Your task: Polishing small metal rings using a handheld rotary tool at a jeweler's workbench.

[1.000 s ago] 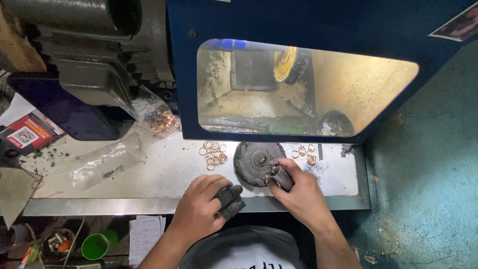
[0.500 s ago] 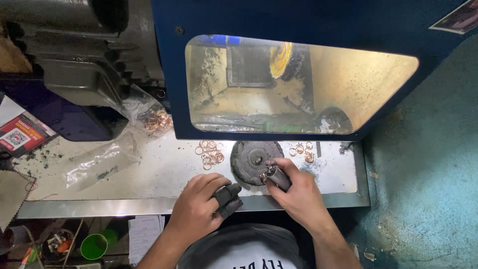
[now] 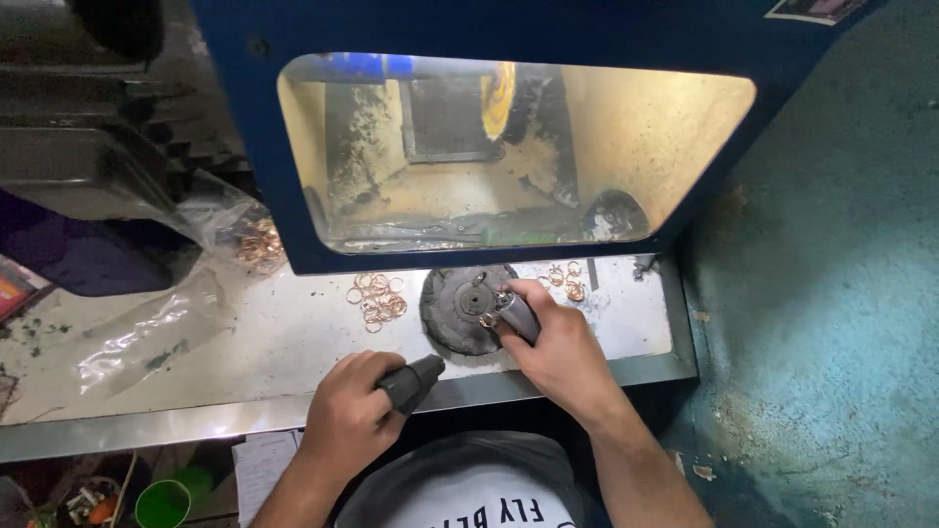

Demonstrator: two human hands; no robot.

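My right hand (image 3: 559,344) grips a small grey cylindrical tool (image 3: 517,314) whose tip rests on a ring at the middle of a dark round buffing wheel (image 3: 456,307) lying flat on the metal shelf (image 3: 293,342). My left hand (image 3: 344,411) sits near the shelf's front edge, with dark grey finger guards (image 3: 412,378) over its fingers, which point toward the wheel. A loose pile of small coppery rings (image 3: 377,298) lies left of the wheel. A few more rings (image 3: 566,279) lie right of it.
A blue hooded polishing machine (image 3: 509,156) with a lit yellow opening stands behind the shelf. A clear plastic bag with rings (image 3: 249,240) and an empty bag (image 3: 147,332) lie at left. A teal wall (image 3: 831,293) is on the right. A green cup (image 3: 162,503) sits below.
My left hand has drawn back from the buffing wheel toward the shelf's front edge. My right hand stays on the wheel with the tool.
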